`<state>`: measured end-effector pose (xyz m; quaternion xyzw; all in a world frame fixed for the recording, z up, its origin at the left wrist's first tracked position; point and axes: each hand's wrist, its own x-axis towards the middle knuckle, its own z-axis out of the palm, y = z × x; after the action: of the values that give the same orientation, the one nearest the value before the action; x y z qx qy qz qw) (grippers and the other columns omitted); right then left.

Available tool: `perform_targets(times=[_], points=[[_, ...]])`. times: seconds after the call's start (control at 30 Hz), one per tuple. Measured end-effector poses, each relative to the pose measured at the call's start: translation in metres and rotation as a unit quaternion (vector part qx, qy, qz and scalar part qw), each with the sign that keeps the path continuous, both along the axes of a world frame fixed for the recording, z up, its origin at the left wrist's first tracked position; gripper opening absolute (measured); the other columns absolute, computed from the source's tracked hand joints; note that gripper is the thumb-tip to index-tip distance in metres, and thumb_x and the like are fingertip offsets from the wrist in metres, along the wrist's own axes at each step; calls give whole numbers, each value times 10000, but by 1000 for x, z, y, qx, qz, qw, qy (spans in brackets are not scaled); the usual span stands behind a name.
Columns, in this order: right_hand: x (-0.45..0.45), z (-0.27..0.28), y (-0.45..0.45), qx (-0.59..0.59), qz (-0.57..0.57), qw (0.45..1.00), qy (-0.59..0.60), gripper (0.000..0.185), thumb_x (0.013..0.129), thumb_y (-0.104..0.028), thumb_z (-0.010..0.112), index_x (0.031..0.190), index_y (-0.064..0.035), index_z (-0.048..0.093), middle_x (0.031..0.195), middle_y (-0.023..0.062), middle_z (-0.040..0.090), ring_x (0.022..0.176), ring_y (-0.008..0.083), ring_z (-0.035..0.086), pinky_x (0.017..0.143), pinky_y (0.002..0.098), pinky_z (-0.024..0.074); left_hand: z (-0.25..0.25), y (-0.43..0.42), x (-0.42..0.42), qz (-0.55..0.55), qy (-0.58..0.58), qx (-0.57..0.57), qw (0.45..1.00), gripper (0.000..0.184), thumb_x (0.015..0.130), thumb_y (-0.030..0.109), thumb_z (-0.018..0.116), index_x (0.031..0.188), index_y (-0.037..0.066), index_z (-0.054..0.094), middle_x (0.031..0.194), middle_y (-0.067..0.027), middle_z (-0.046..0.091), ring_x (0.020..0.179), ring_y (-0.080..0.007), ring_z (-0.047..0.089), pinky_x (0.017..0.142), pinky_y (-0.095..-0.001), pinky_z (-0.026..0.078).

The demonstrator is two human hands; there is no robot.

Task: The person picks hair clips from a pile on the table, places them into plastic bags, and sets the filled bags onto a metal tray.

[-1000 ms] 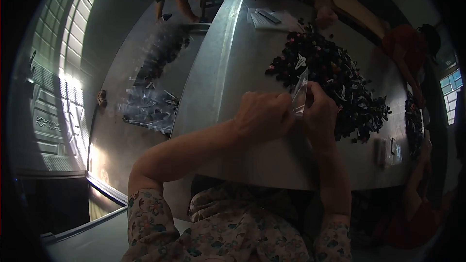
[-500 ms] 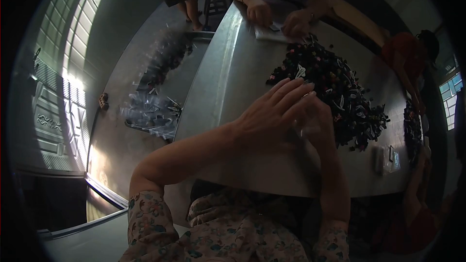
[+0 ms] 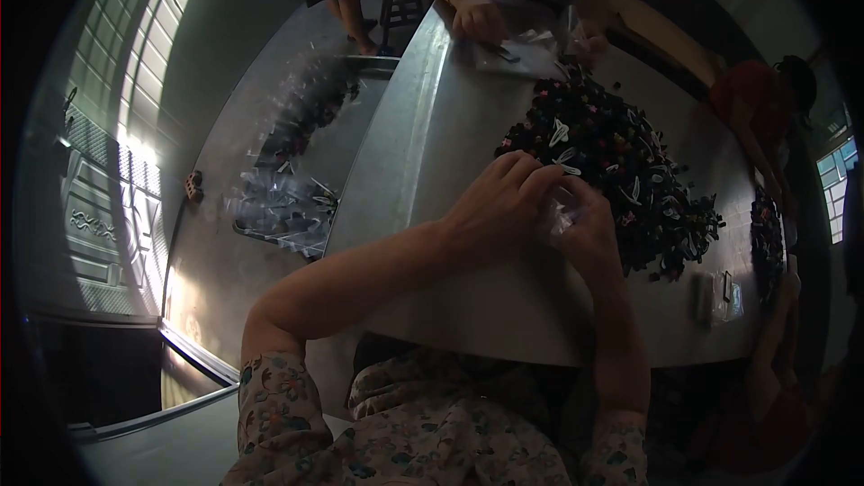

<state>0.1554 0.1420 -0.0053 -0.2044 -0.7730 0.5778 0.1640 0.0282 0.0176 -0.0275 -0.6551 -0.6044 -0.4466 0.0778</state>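
Above the metal table (image 3: pixel 468 297), my two hands meet at the near edge of a dark pile. My right hand (image 3: pixel 592 227) is closed round a small clear plastic bag (image 3: pixel 560 216), which looks crumpled and shiny. The curled fingers of my left hand (image 3: pixel 506 191) pinch at the upper edge of the same bag; its fingertips are partly hidden. Just beyond lies the pile of small dark pieces (image 3: pixel 621 153), with white hair clips (image 3: pixel 560 131) and coloured bits among them. What the bag contains cannot be made out.
Across the table a co-worker's hands (image 3: pixel 481 22) handle a larger clear bag (image 3: pixel 531 54). A stack of clear packets (image 3: pixel 720 297) lies at the right, near another dark pile (image 3: pixel 765 243). On the floor at left sits a tray (image 3: pixel 288 238) of filled bags. A person in red stands far right.
My left fingers, stretched out before, are now curled down onto the bag. The bag shows more plainly between my hands. The co-worker opposite has spread a clear bag and moved their hands apart.
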Motion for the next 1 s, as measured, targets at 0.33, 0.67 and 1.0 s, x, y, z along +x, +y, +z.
perform_targets(times=[0.33,0.67,1.0], points=[[-3,-2,-2,-4,-27,1000,-2,293,845,-51,650,1127,9,594,941,47,657,859,100,617,766,259,505,-2,-3,-5,-11,-75,-68,995,674,687,2,684,1307,6,420,1177,-203,531,1127,-401,504,965,-446,436],[20,27,14,156,-41,969,187,247,830,33,620,1065,-44,633,937,21,610,797,63,567,718,226,480,-3,-6,-17,-26,-129,-118,984,711,712,43,687,1362,15,398,1163,-164,525,1107,-318,526,959,-400,446],[13,28,2,556,88,802,201,420,677,70,658,1072,-59,718,1056,29,630,865,223,583,730,338,505,-4,-6,-16,-69,-137,-105,983,602,718,50,696,1259,-20,441,1148,-211,544,1116,-379,525,962,-434,431]])
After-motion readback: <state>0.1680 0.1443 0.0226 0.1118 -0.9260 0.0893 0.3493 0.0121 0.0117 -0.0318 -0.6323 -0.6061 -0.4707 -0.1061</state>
